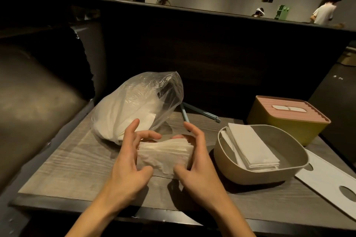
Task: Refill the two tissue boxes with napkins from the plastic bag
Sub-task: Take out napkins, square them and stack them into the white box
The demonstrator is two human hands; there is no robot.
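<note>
Head view: open beige box (250,171) holds napkins (252,146); bag (134,102) bulges.

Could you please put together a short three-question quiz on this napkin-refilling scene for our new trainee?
1. True or false: the yellow tissue box has its pink lid on.
2. Which container already holds a stack of napkins? A) the open beige box B) the yellow tissue box C) neither
3. What do the left hand and right hand hold between them?

Key
1. True: the lid sits closed on top.
2. A: folded napkins lie inside the open beige box, whose white lid lies on the table beside it.
3. A stack of napkins, held in front of the plastic bag.
</note>
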